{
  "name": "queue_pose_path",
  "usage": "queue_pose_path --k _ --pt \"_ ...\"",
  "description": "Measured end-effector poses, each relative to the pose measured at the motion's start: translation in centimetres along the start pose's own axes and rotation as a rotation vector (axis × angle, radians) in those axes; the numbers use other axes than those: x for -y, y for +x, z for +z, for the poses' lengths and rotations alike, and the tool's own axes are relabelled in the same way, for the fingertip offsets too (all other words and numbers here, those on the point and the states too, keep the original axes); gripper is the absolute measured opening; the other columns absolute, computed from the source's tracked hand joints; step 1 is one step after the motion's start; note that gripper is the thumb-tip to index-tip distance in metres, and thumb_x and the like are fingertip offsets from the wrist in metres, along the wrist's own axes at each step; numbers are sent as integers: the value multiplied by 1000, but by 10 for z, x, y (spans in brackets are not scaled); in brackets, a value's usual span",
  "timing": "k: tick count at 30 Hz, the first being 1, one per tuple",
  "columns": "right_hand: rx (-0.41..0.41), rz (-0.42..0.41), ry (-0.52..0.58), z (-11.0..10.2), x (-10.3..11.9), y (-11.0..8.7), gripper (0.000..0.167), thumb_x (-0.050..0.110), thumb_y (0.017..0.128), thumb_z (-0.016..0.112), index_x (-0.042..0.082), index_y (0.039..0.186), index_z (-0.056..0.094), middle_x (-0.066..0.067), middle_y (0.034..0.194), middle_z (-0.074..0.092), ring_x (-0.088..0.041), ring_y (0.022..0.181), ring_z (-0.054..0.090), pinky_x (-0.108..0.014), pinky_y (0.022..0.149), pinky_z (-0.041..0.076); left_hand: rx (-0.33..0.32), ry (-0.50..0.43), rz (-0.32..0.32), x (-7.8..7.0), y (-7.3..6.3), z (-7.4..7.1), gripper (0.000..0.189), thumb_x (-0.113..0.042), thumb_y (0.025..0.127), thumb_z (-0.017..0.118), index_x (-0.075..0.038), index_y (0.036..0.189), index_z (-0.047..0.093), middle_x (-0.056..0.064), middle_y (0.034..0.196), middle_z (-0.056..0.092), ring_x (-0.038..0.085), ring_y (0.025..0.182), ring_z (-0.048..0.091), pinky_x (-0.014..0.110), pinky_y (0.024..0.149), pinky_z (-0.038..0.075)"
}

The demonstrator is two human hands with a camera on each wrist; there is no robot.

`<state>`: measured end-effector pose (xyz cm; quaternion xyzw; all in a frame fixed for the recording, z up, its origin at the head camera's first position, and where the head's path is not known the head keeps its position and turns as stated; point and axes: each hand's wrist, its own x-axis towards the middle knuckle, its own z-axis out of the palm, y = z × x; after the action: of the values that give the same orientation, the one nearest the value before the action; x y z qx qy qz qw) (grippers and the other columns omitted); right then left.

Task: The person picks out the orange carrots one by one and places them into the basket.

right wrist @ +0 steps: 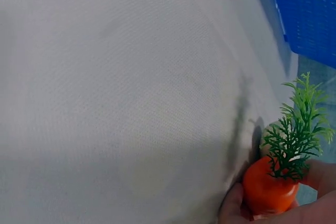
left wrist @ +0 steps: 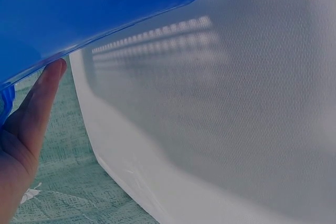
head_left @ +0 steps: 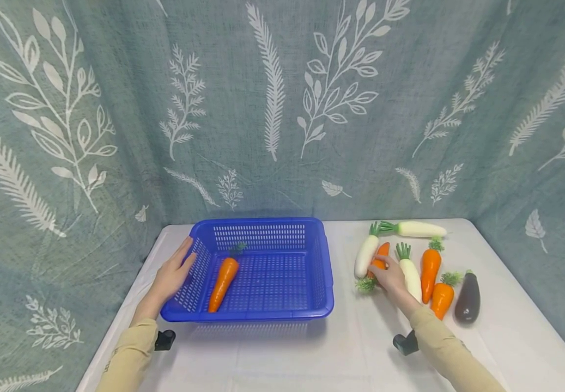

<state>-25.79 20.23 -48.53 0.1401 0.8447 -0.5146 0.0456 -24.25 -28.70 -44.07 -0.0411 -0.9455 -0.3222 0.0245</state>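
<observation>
A blue plastic basket (head_left: pixel 282 314) stands on the white table, with an orange carrot (head_left: pixel 223 283) lying inside at its left. My left hand (head_left: pixel 168 279) rests against the basket's left side, its fingers extended along the rim; its thumb also shows in the left wrist view. To the right of the basket, my right hand (head_left: pixel 392 277) grips another carrot (right wrist: pixel 269 190) near its leafy green top, thumb on one side and fingers on the other. Part of that carrot is hidden behind the hand. A white radish (head_left: pixel 366 257) lies just left of it.
Right of my right hand lie another white radish (head_left: pixel 411 280), two carrots (head_left: pixel 430 269) and a dark eggplant (head_left: pixel 467 299). A long white radish (head_left: pixel 421 228) lies at the table's back edge. A patterned green curtain (head_left: pixel 282 179) hangs behind the table (head_left: pixel 272 362).
</observation>
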Motion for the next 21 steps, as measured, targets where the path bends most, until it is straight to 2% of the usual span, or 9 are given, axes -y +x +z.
queue_pose_path --k 8,18,21 --pt "-11 -10 -6 0 -1 0 49 15 92 54 -3 136 43 -27 134 46 -16 81 53 -17 61 44 -4 4 1 -1 0 -1 57 -31 103 34 0 150 20 21 156 18 45 141 20 58 115 18" --pt "-9 -5 1 1 2 -1 49 15 93 55 -3 137 42 -27 138 43 -25 94 54 -16 62 43 -14 14 14 0 0 0 57 -32 104 32 0 149 22 20 156 19 45 141 21 58 114 19" --pt "-9 -2 5 1 1 0 50 15 93 55 -3 137 42 -27 138 43 -24 93 54 -16 62 43 -18 12 13 0 0 1 57 -32 103 33 1 149 22 21 156 20 45 141 22 59 114 19"
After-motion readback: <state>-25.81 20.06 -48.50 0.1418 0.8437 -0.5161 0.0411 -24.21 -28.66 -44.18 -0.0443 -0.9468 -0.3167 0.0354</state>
